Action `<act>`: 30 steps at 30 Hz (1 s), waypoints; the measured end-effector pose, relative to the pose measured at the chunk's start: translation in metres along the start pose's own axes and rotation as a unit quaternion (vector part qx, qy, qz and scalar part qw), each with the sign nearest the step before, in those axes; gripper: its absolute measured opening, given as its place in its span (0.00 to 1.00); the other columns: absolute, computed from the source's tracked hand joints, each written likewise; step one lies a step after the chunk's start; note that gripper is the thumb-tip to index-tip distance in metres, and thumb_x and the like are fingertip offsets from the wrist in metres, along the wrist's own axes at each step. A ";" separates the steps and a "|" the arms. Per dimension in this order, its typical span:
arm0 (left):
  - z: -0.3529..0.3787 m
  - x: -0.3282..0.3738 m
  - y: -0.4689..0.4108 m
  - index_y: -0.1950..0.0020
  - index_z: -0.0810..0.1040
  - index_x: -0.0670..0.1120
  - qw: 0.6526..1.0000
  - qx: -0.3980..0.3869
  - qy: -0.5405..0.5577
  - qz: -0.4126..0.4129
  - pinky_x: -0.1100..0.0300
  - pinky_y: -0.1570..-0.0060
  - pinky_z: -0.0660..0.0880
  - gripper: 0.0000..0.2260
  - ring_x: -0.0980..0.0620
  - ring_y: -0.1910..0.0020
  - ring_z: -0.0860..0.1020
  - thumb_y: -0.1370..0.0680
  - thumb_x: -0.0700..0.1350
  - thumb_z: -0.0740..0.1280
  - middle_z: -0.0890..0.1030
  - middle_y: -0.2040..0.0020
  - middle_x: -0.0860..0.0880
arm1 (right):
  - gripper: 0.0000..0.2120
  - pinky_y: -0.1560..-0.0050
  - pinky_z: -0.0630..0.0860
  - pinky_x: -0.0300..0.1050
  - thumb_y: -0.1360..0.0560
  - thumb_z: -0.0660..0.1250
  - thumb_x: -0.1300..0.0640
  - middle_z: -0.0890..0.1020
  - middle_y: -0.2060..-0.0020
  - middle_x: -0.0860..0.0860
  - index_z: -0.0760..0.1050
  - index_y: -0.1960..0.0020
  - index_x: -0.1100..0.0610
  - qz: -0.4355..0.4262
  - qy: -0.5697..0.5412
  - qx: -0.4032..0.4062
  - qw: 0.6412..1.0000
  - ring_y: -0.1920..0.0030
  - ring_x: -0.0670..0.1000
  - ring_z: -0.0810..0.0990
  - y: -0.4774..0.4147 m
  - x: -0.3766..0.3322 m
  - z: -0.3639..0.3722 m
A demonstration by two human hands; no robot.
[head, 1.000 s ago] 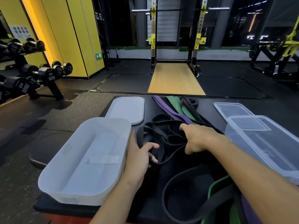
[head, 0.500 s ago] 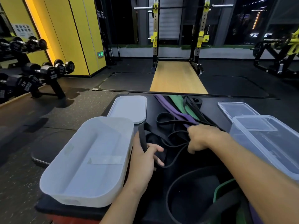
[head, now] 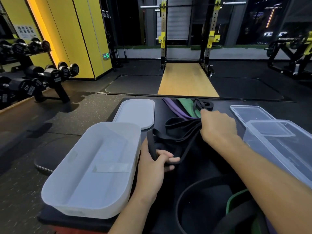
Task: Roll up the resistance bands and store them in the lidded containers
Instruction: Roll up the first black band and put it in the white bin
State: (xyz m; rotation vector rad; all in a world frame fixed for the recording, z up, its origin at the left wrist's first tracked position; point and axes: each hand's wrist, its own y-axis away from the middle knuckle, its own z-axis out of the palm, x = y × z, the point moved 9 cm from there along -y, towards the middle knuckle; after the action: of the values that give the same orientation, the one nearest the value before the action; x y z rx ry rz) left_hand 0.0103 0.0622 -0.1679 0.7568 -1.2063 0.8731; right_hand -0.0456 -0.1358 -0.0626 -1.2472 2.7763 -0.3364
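Black band (head: 182, 132) was gripped by left hand (head: 154, 168) and right hand (head: 217, 127), stretched between them over desk (head: 211, 168), beside white container (head: 94, 168).

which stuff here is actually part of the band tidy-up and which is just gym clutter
Part of the job:
- black bands, gripped by the left hand and right hand
- purple band, green band
- white container and white lid
- clear container and clear lid

Just lying about:
- dumbbells
- squat rack
- wooden platform
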 end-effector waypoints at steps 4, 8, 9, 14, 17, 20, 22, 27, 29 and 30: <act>0.001 0.001 0.000 0.38 0.75 0.46 1.000 -0.005 0.003 0.008 0.59 0.62 0.79 0.17 0.46 0.53 0.88 0.22 0.29 0.66 0.82 0.58 0.47 | 0.27 0.61 0.69 0.51 0.30 0.70 0.69 0.68 0.39 0.56 0.66 0.35 0.54 -0.042 -0.072 0.098 0.992 0.57 0.61 0.74 -0.014 -0.005 -0.010; 0.002 0.003 0.001 0.43 0.74 0.46 0.999 -0.015 -0.013 0.026 0.59 0.67 0.76 0.15 0.41 0.61 0.87 0.21 0.28 0.62 0.80 0.59 0.46 | 0.40 0.34 0.69 0.51 0.25 0.63 0.68 0.56 0.19 0.46 0.55 0.18 0.46 -0.156 -0.081 -0.102 0.979 0.28 0.61 0.71 -0.031 -0.013 0.038; 0.002 0.003 0.002 0.42 0.74 0.46 0.999 -0.018 -0.027 0.031 0.60 0.69 0.75 0.15 0.41 0.64 0.87 0.21 0.28 0.61 0.80 0.59 0.46 | 0.39 0.32 0.68 0.49 0.25 0.61 0.68 0.60 0.19 0.45 0.57 0.19 0.44 -0.163 -0.100 -0.137 0.972 0.26 0.58 0.70 -0.030 -0.010 0.042; 0.004 0.005 0.005 0.34 0.71 0.65 0.998 -0.027 -0.044 0.022 0.61 0.71 0.71 0.27 0.45 0.72 0.82 0.20 0.33 0.63 0.83 0.58 0.51 | 0.24 0.51 0.76 0.45 0.26 0.59 0.69 0.86 0.55 0.45 0.81 0.46 0.42 -0.123 -0.269 -0.027 0.955 0.59 0.41 0.81 -0.022 0.013 0.015; 0.004 0.007 0.007 0.26 0.67 0.61 0.998 -0.030 -0.045 0.022 0.60 0.71 0.74 0.31 0.46 0.76 0.76 0.23 0.33 0.65 0.84 0.57 0.44 | 0.15 0.50 0.82 0.51 0.26 0.62 0.62 0.83 0.63 0.42 0.78 0.58 0.42 -0.100 -0.285 -0.035 0.953 0.61 0.47 0.83 -0.010 0.015 0.020; 0.003 0.006 0.009 0.21 0.60 0.62 0.997 -0.029 -0.063 0.019 0.59 0.66 0.76 0.36 0.48 0.76 0.75 0.23 0.35 0.66 0.84 0.56 0.43 | 0.10 0.53 0.82 0.49 0.27 0.64 0.60 0.84 0.66 0.46 0.80 0.60 0.48 -0.139 -0.224 -0.163 0.951 0.65 0.47 0.83 0.020 -0.004 0.029; 0.001 0.005 0.009 0.20 0.60 0.63 0.998 -0.024 -0.061 0.020 0.61 0.65 0.75 0.37 0.48 0.74 0.77 0.23 0.36 0.67 0.85 0.53 0.45 | 0.05 0.53 0.82 0.45 0.27 0.68 0.57 0.86 0.64 0.47 0.82 0.58 0.50 -0.180 -0.191 -0.292 0.920 0.64 0.46 0.85 0.053 -0.022 0.037; -0.002 0.006 0.010 0.21 0.62 0.61 0.997 -0.016 -0.065 0.028 0.65 0.67 0.72 0.35 0.48 0.73 0.78 0.23 0.36 0.67 0.85 0.53 0.45 | 0.09 0.50 0.78 0.44 0.26 0.74 0.43 0.83 0.59 0.44 0.82 0.55 0.48 -0.227 -0.122 -0.385 0.886 0.56 0.45 0.81 0.095 -0.041 0.045; -0.003 0.005 0.011 0.21 0.62 0.61 0.997 -0.016 -0.070 0.027 0.64 0.66 0.72 0.35 0.48 0.73 0.78 0.23 0.36 0.67 0.85 0.55 0.44 | 0.11 0.53 0.77 0.44 0.27 0.75 0.44 0.81 0.56 0.47 0.80 0.57 0.50 -0.241 -0.136 -0.314 0.908 0.57 0.46 0.79 0.090 -0.046 0.033; -0.003 0.004 0.010 0.21 0.62 0.61 0.997 -0.018 -0.073 0.026 0.64 0.67 0.73 0.35 0.48 0.72 0.78 0.22 0.36 0.67 0.84 0.56 0.44 | 0.12 0.55 0.76 0.45 0.27 0.76 0.44 0.80 0.58 0.47 0.78 0.59 0.50 -0.248 -0.147 -0.267 0.919 0.59 0.46 0.78 0.086 -0.047 0.023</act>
State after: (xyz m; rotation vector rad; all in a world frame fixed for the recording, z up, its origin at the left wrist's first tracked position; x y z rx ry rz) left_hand 0.0033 0.0706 -0.1642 0.7736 -1.3736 0.8487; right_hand -0.0734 -0.0487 -0.1056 -1.9248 2.3238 0.5876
